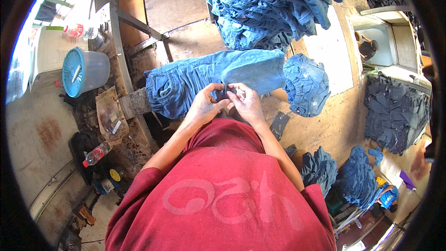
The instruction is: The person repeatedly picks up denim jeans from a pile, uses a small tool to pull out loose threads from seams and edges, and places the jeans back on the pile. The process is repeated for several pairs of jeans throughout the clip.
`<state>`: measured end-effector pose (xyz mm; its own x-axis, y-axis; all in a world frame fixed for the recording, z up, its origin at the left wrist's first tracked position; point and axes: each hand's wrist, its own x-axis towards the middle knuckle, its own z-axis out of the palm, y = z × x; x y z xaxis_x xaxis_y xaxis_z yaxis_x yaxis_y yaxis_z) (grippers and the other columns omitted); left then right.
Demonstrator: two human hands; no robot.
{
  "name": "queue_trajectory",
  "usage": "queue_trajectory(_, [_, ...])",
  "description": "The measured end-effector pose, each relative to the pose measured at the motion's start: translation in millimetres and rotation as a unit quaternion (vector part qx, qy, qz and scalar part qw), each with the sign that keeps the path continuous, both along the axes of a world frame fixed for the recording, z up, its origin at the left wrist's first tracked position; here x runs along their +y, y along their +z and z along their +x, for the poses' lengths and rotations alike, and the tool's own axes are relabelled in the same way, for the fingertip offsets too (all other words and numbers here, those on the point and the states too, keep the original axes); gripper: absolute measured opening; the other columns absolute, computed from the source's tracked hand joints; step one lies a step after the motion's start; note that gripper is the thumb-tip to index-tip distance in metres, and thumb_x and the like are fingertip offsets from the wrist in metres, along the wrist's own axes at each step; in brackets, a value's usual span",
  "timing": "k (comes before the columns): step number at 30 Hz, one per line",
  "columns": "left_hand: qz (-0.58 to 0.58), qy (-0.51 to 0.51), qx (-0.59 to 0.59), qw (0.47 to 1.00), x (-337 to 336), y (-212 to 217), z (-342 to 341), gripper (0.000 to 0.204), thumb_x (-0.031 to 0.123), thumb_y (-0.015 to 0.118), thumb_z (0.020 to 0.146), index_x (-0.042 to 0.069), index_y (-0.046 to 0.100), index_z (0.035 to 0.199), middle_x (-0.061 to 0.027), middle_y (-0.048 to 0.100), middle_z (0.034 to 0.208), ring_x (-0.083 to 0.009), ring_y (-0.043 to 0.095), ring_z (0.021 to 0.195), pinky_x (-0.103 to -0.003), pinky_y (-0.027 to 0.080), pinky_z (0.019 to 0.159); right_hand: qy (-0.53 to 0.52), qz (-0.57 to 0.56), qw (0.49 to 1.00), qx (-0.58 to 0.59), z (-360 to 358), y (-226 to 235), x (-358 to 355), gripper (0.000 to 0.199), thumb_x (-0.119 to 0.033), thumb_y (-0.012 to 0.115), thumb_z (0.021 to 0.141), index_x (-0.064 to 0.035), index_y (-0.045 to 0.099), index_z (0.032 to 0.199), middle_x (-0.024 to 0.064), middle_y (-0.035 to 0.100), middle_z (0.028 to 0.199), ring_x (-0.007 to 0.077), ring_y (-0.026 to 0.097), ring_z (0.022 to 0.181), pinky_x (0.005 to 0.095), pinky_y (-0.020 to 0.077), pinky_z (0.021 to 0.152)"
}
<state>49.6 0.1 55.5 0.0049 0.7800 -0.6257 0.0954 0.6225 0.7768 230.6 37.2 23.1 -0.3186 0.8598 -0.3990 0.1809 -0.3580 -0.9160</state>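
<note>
Blue denim trousers with a gathered elastic waist lie sideways across a narrow support in front of me, waist to the left. At their near edge my left hand is closed, thumb and index fingertip pinching a small fold of the denim. Close beside it, my right hand is also closed, its fingertips bent at the same fold. The fingers partly hide what lies between them. A bunched piece of blue denim sits at the right end of the trousers.
Beyond the trousers rises a tall heap of denim garments. Left stand a lidded plastic bucket and a bottle. Dark garments are stacked right. Denim bundles and a person in blue are at lower right.
</note>
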Motion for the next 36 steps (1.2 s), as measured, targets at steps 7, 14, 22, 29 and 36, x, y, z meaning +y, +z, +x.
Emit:
queue_trajectory(7, [0.122, -0.084, 0.133, 0.980, -5, -22, -10, 0.055, 0.004, 0.073, 0.086, 0.001, 0.050, 0.136, -0.0206, 0.073, 0.120, -0.0185, 0.067, 0.072, -0.034, 0.055, 0.068, 0.065, 0.037, 0.996, -0.050, 5, -29, 5, 0.022, -0.018, 0.070, 0.103, 0.0034, 0.071, 0.110, 0.0047, 0.075, 0.095, 0.0090, 0.060, 0.079, 0.0305, 0.0515, 0.070])
queue_trajectory(14, [0.219, -0.165, 0.289, 0.917, -8, -11, -23, 0.044, 0.008, 0.070, 0.087, 0.000, 0.055, 0.128, -0.0212, 0.075, 0.112, -0.0381, 0.073, 0.096, -0.046, 0.058, 0.085, -0.006, -0.044, 0.998, 0.047, 12, -57, 2, 0.019, -0.017, 0.066, 0.107, 0.0009, 0.068, 0.113, 0.0018, 0.063, 0.089, 0.0155, 0.070, 0.063, 0.0255, 0.0553, 0.056])
queue_trajectory(22, [-0.025, -0.017, -0.020, 0.999, 4, -5, -3, 0.045, 0.020, 0.076, 0.096, -0.003, 0.069, 0.134, -0.0096, 0.077, 0.104, -0.0099, 0.063, 0.065, -0.028, 0.053, 0.060, 0.059, 0.040, 0.996, -0.055, 14, -26, 0, 0.019, -0.015, 0.075, 0.100, -0.0016, 0.071, 0.112, -0.0070, 0.055, 0.074, 0.0034, 0.048, 0.066, 0.0237, 0.0387, 0.058])
queue_trajectory(29, [-0.033, -0.007, -0.012, 0.999, -4, -8, -3, 0.043, 0.020, 0.076, 0.096, 0.000, 0.070, 0.134, -0.0031, 0.077, 0.101, -0.0068, 0.062, 0.067, -0.023, 0.049, 0.056, -0.021, 0.058, 0.996, -0.065, 4, -1, -8, 0.016, -0.017, 0.074, 0.099, -0.0017, 0.074, 0.106, -0.0059, 0.052, 0.070, 0.0041, 0.042, 0.065, 0.0260, 0.0374, 0.058])
queue_trajectory(36, [-0.115, 0.068, -0.113, 0.985, -1, -29, -9, 0.032, 0.023, 0.075, 0.098, 0.005, 0.075, 0.124, 0.0002, 0.079, 0.101, -0.0052, 0.061, 0.070, -0.023, 0.046, 0.056, 0.049, 0.080, 0.985, -0.147, 3, 15, -8, 0.016, -0.019, 0.074, 0.099, -0.0035, 0.076, 0.104, 0.0135, 0.078, 0.087, 0.0198, 0.076, 0.078, 0.0341, 0.0580, 0.072])
